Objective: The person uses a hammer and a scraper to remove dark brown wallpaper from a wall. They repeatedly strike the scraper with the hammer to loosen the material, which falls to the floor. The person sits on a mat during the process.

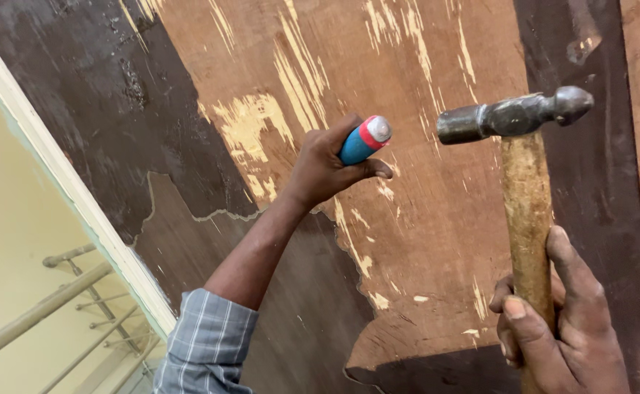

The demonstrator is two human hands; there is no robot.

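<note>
Left hand closed around a chisel, blue handle with red band and grey cap, fingers wrapped tight; blade end hidden behind the hand, apparently set against the panel. Right hand gripping the wooden shaft of a hammer low down, fingers fully closed; steel head raised level with the chisel cap and well apart from it to the right, flat face turned toward the cap. Checked sleeve at lower left. Panel of brown board, upright or steeply tilted, partly covered by a dark coating. Coating gone from a broad central patch, bare reddish wood there with pale gouges and scratches; ragged coating edge running just below the left hand. Dark coating remaining at upper left, along the lower band, and in a strip at right. Judged about half stripped within the visible area, with much left. White frame and metal railing at lower left.
</note>
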